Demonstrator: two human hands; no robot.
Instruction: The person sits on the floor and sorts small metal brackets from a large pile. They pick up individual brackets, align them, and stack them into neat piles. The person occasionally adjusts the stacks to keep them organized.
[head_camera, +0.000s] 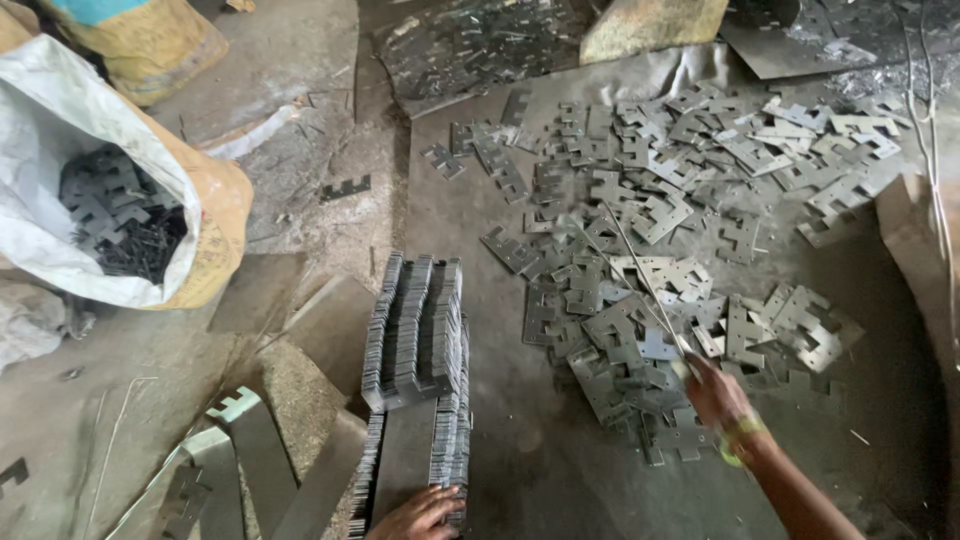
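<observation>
Right hand (712, 392) is closed around the near end of a thin metal rod (640, 275), which runs up and away over the loose pile of flat notched plates (650, 240) spread on the grey floor sheet (520, 460). Rod tip end is hard to make out among the plates; can't tell if any plate is threaded on it. Left hand (422, 512) sits at the bottom edge, fingers curled against the near end of the packed row of plates (415, 335) standing on edge, pressing or steadying it; whether it actually clamps anything I can't tell. Row runs from that hand up toward mid-frame, just left of the loose pile, not touching it. Open sack (60, 150) at left holds more of the same plates, well apart from both hands. Bent strip offcuts (240, 450) lie left of the row. Judgement on technique: keep the rod low and near-flat so it slides under or through the notches rather than skating over the tops; work the nearest plates first; keep the left hand firm on the row end so the stack doesn't fan out or topple; fingers off the cut edges, they look sharp.
</observation>
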